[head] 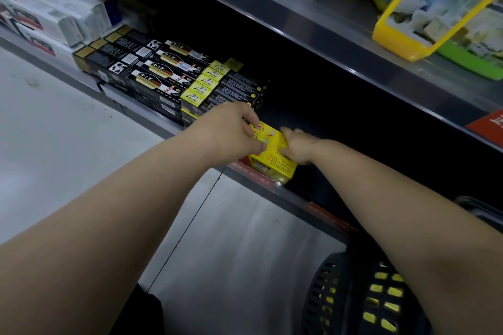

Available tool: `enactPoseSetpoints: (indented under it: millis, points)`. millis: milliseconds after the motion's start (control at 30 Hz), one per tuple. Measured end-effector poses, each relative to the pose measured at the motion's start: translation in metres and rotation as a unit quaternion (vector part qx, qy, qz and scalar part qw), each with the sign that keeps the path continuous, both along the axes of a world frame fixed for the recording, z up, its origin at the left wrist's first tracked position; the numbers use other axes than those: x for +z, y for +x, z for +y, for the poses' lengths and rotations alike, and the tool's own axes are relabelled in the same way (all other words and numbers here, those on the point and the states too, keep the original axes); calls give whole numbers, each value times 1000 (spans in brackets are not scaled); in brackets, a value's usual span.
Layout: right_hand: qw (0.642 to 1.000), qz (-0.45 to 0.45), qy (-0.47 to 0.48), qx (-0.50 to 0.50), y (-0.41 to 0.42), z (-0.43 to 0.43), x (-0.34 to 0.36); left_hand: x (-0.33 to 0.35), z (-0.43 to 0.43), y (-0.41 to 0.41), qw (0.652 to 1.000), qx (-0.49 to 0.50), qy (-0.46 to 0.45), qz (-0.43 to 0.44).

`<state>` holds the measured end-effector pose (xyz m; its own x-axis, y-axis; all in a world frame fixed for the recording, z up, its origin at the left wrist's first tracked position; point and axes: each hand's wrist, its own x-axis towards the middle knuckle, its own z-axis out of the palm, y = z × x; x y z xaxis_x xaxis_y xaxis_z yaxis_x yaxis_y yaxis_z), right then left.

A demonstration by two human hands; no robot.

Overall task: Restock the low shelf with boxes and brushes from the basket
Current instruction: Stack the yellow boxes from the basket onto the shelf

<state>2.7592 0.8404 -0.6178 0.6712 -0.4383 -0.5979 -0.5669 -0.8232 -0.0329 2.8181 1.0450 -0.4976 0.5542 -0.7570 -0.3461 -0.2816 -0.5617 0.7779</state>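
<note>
— Grip first: our left hand pinches the yellow box at one end, our right hand clasps the other; it rests at the low shelf lip.
— Light, stiff card, we judge; we hold its edges. Dark room lies behind, black boxes just left.

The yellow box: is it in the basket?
No: the left hand and right hand hold the yellow box on the low shelf.
</note>
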Motion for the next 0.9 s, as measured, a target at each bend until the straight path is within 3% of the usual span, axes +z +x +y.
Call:
enactPoseSetpoints:
  millis: [200, 433, 567, 700, 833, 900]
  points:
    - [995, -49, 20, 79, -9, 5, 84, -2, -18, -29, 998, -52, -37, -25]
    - [978, -173, 116, -27, -102, 12, 159, 17, -39, -90, 990, -118, -80, -6]
    - [946, -261, 176, -81, -167, 28, 181, 31, -36, -126, 963, -228, -133, -55]
    - [929, -334, 139, -80, -221, 43, 181, 35, -36, -158, 932, -310, -157, -106]
    - [862, -466, 128, -151, -270, 53, 167, 37, -47, -187, 893, -357, -200, -186]
    - [845, -486, 122, -187, -296, 56, 154, 36, -51, -202, 877, -374, -210, -217]
